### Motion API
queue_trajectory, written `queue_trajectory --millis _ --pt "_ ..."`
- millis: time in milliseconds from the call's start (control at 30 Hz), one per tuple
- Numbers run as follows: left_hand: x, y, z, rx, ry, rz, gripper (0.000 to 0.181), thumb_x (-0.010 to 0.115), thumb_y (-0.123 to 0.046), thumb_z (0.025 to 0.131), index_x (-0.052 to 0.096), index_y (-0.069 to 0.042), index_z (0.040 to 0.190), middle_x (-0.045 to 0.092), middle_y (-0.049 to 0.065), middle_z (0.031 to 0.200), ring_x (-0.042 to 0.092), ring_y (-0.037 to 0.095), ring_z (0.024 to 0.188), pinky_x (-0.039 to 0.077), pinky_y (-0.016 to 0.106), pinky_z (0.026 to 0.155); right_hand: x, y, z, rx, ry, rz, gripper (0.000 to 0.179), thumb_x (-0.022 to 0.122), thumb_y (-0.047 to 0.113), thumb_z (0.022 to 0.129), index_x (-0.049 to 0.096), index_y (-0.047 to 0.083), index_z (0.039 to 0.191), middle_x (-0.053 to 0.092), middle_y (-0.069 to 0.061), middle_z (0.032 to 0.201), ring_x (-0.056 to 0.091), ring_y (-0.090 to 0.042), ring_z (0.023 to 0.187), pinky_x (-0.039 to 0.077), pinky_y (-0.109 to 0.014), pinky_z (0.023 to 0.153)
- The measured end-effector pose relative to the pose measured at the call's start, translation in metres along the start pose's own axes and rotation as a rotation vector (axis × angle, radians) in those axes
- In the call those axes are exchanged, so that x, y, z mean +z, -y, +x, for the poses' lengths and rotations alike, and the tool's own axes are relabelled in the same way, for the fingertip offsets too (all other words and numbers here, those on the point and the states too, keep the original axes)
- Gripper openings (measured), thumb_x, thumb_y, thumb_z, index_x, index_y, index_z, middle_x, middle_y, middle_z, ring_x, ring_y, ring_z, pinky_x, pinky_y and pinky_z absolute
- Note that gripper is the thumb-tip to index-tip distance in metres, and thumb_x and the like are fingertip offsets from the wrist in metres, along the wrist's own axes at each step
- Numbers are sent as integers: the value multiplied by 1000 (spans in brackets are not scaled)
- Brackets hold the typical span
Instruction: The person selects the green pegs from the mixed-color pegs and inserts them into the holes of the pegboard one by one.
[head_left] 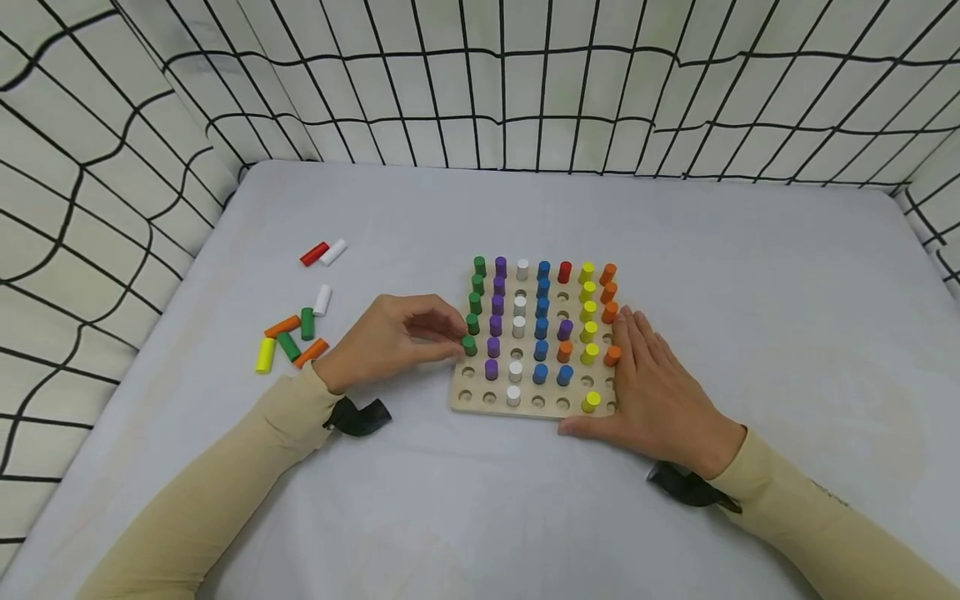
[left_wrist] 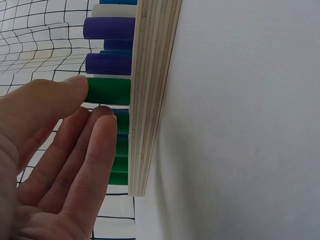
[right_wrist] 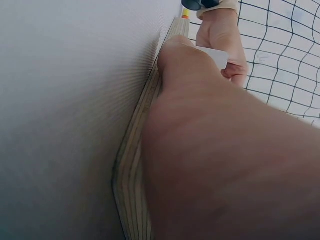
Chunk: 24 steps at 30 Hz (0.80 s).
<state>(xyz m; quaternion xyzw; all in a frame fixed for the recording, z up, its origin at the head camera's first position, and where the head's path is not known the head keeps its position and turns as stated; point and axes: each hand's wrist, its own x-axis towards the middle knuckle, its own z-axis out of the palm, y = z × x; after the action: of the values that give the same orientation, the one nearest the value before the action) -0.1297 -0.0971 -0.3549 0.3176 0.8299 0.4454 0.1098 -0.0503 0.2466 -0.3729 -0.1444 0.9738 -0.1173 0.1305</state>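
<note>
A light wooden pegboard (head_left: 477, 385) stands on the white surface, with rows of round colored pegs upright in its holes. My left hand (head_left: 405, 340) is at its left edge, with the thumb tip right at the top of the nearest green peg (left_wrist: 110, 91) in the left column. In the left wrist view, that peg stands in the board, and a gap shows between the thumb and the other fingers. My right hand (head_left: 663, 396) lies along the board's right side, fingers extended and thumb at the near edge. It hides part of the orange column.
Left of the board lie several loose pegs: a red peg (head_left: 314, 254), white ones, green ones, orange ones and a yellow peg (head_left: 265, 356). A black wire grid (head_left: 502, 121) borders the white table (head_left: 480, 517) at the back and sides.
</note>
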Motion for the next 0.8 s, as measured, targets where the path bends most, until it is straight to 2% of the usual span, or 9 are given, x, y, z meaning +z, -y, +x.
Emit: queue_trajectory --millis 200,333,467,633,800 --pt "-9 -3 -1 26 -43 2 24 84 -10 86 73 -14 107 78 0 102 75 7 94 63 20 88 0 0 0 -4 -5 -5 146 54 95 74 -1 -8 162 -1 -28 173 5 -49 161 19 -65 130" --pt "-18 -5 -4 19 -64 46 24 84 -9 86 73 -13 107 78 1 103 75 5 94 62 18 88 0 0 0 -3 -3 4 147 55 95 74 -1 -8 162 -1 -28 173 5 -49 161 18 -65 130" --pt "-31 -5 -11 -19 -80 77 24 84 -8 86 74 -15 106 78 0 102 74 4 93 61 16 88 0 1 -1 -3 -3 9 147 55 95 74 -1 -8 162 -1 -28 173 5 -49 161 18 -65 130" --pt "-49 -8 -23 -84 -133 137 20 82 -10 88 74 -19 104 77 -4 101 73 0 92 60 13 88 0 1 -1 -8 -6 3 146 55 95 75 -2 -8 161 -2 -29 172 5 -49 161 19 -65 130" --pt "-66 -11 -35 -114 -168 216 14 80 -16 91 75 -20 104 78 -5 100 72 -3 90 58 9 86 0 1 -1 -8 -4 1 146 55 95 75 -2 -8 161 -1 -29 172 5 -49 161 18 -65 130"
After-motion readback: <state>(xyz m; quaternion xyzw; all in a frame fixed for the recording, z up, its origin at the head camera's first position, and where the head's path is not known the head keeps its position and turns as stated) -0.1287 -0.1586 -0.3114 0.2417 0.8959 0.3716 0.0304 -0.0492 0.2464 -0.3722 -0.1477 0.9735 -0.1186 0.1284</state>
